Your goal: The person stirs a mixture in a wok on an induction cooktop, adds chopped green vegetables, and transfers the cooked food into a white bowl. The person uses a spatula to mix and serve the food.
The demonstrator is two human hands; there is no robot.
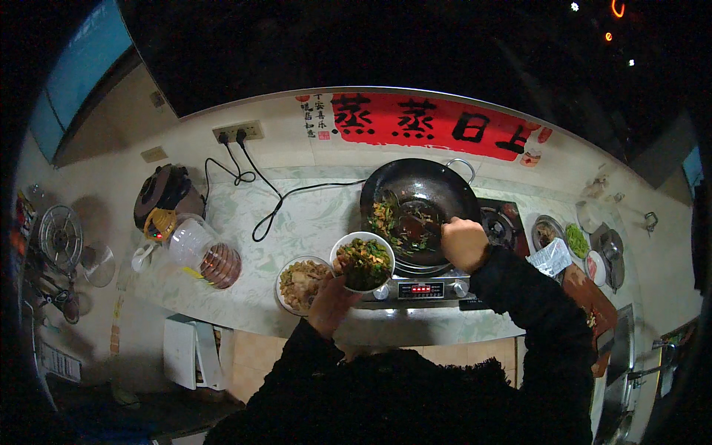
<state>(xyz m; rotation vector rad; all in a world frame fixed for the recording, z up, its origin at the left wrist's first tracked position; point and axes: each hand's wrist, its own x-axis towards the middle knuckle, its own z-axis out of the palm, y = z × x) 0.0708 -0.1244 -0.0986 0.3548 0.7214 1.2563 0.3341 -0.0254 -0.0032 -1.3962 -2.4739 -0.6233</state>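
My left hand (332, 303) grips a white bowl (335, 246) by its near left side. The bowl is filled with chopped green vegetables and small orange-brown pieces (364, 261), and sits by the near left rim of a dark wok (423, 178). Over the wok's right side, my right hand (464, 243) is closed on what looks like the handle of a cooking utensil, mostly hidden in the dark. Some of the same chopped food (384, 218) lies at the wok's left, with scraps and brown liquid at the bottom. Below the wok is an induction cooker (421, 290) with a lit red display.
A plate of cooked food (297, 283) sits left of the bowl. Further left stand a large clear plastic bottle (194, 245) and a rice cooker (164, 194). Black cords (283, 196) cross the counter. A gas burner (497, 225), several dishes and a cutting board (589, 297) are at the right.
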